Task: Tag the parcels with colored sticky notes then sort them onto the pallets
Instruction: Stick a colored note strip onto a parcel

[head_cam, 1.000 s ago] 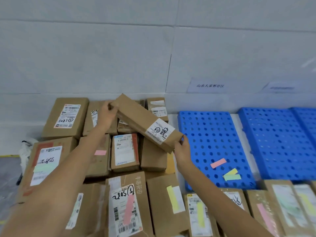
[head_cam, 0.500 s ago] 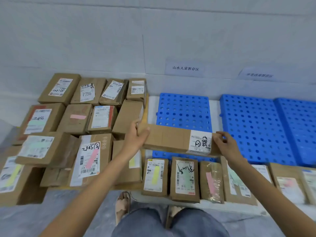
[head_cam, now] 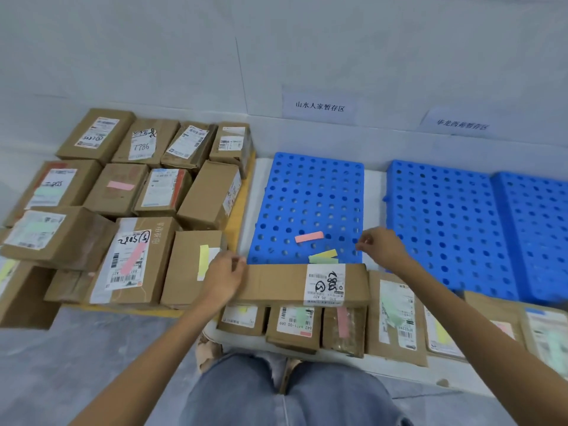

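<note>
Long parcel (head_cam: 276, 284) lying crosswise, left hand (head_cam: 224, 278) gripping its left end, right hand (head_cam: 382, 245) loosely curled, empty, just beyond its right end

My left hand (head_cam: 222, 279) grips one end of the long brown cardboard parcel (head_cam: 276, 284) — it lies across smaller tagged boxes (head_cam: 293, 325). My right hand (head_cam: 381, 245) hovers, loosely curled, over the blue perforated plastic pallet (head_cam: 310, 198).

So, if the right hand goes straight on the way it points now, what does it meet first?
Probably the pink paper sticky note on the blue perforated plastic pallet, left of the right hand; depth is unclear.
</note>
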{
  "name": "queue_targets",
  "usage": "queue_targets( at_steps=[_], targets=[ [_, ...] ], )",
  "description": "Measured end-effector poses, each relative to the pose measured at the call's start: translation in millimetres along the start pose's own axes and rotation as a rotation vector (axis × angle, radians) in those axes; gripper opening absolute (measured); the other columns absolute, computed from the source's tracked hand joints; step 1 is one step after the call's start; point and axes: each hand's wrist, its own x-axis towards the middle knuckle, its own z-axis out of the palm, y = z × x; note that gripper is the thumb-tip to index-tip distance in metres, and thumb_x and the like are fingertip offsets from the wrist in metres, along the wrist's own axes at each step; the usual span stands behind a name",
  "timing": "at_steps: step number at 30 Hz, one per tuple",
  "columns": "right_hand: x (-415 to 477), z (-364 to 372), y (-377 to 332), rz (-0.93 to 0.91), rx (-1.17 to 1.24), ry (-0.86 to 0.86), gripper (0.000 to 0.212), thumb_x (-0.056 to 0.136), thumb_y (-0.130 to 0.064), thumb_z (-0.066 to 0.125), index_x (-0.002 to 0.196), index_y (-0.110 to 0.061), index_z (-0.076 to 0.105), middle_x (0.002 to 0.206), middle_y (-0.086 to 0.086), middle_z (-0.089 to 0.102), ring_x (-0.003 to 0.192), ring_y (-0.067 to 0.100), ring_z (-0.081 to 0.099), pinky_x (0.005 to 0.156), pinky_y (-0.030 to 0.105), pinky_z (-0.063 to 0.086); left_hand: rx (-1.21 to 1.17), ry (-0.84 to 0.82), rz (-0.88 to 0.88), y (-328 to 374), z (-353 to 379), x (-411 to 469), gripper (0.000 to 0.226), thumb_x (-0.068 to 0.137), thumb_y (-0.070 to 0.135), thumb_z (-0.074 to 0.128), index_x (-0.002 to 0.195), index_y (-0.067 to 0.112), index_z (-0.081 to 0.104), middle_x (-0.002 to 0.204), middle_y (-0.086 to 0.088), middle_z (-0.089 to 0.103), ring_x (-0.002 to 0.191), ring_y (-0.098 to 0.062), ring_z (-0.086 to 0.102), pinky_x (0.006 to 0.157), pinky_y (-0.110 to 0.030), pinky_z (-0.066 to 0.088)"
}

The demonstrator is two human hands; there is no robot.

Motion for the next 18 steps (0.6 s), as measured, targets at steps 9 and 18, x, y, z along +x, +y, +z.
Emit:
queue_targets(
  at_steps=[9,18],
  targets=[
    [76,51,14,-0.315,-0.316,-0.363,0.031,0.082,-0.017,0.074,0.108,-0.011,0.057,0.111,0.008,0.048,0.099,0.027,0.052,0.074,0.029,0.038,0.086,0.161,0.130,26,7,15,0.012,0.096,0.017,0.051,0.094,0.013,0.062,0.097,-0.001,0.060,0.093,-0.021,0.054,0.077,-0.036,0.047],
    [85,62,18,-0.306,-0.207,-0.344,0.034,0.083,-0.008,0.070,0.070,-0.022,0.042,0.076,-0.007,0.047,0.078,0.017,0.047,0.057,0.018,0.030,0.018,0.105,0.136,32,13,14,0.014,0.096,0.013,0.049,0.093,0.021,0.060,0.097,0.011,0.056,0.100,-0.011,0.052,0.078,-0.022,0.039]
  ],
)
